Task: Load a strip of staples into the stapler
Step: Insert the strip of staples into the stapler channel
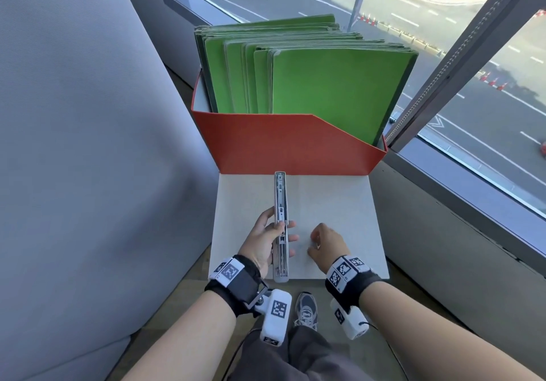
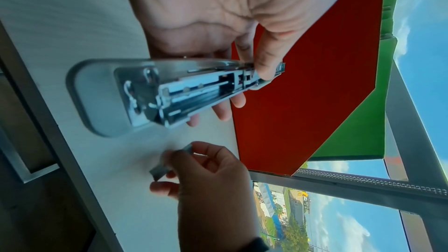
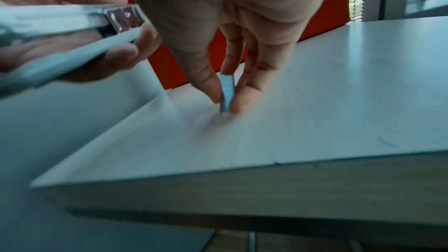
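Observation:
A silver-grey stapler (image 1: 280, 227) is swung fully open, its top arm stretched away from me and its metal staple channel (image 2: 194, 91) bare. My left hand (image 1: 266, 241) grips it at the middle, thumb on the left side and fingers underneath. To its right, my right hand (image 1: 325, 246) pinches a short strip of staples (image 3: 227, 93) between thumb and fingers, its lower end touching the white tabletop (image 1: 339, 203). The same strip (image 2: 169, 162) shows in the left wrist view, below the stapler (image 2: 155, 93). In the right wrist view the stapler (image 3: 72, 32) is at upper left.
A red file box (image 1: 289, 147) full of green folders (image 1: 325, 79) stands at the table's far edge, just beyond the stapler's tip. A window frame (image 1: 461, 64) runs along the right and a grey panel (image 1: 74, 144) along the left. My shoe (image 1: 307, 309) shows below the table.

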Available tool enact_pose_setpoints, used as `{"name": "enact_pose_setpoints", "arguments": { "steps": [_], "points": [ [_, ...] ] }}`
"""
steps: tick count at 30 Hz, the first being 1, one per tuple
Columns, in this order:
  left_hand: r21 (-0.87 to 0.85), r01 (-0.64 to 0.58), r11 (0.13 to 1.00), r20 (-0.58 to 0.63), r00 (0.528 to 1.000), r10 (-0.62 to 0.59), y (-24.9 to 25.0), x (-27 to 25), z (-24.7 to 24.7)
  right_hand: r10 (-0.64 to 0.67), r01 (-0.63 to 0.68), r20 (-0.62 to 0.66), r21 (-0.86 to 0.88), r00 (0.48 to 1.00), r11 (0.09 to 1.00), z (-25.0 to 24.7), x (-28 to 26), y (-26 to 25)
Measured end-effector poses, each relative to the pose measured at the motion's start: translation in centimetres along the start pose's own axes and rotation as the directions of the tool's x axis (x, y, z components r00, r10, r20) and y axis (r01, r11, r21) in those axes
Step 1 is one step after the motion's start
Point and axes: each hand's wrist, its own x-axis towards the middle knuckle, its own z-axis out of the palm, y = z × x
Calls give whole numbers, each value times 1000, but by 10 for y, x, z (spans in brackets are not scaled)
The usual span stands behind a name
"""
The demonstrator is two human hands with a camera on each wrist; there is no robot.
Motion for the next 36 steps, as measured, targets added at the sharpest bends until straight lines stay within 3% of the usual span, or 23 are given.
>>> {"name": "enact_pose_setpoints", "arguments": {
  "steps": [3,6,8,20,30,36],
  "points": [
    [-29,7,1000,-5,1000,-7,1,1,2,31,-23,-24,283,999,959,-18,-5,-11],
    [-59,12,998,-8,1000,-12,1,4,5,-39,39,-11,585,999,810,-38,-16,-31],
    [-85,11,996,-18,1000,-12,0,6,7,-95,69,6,637,995,768,-45,-23,-44],
    [-36,-45,998,-60,997,43,2,12,16,-182,220,-132,388,974,895,-40,-27,-54],
    [1,-15,1000,-94,996,15,3,15,20,-246,277,-144,258,958,926,-35,-24,-52],
    [-73,-12,997,-93,996,5,5,16,19,-323,346,-126,299,938,889,-27,-26,-41]
  ]
}}
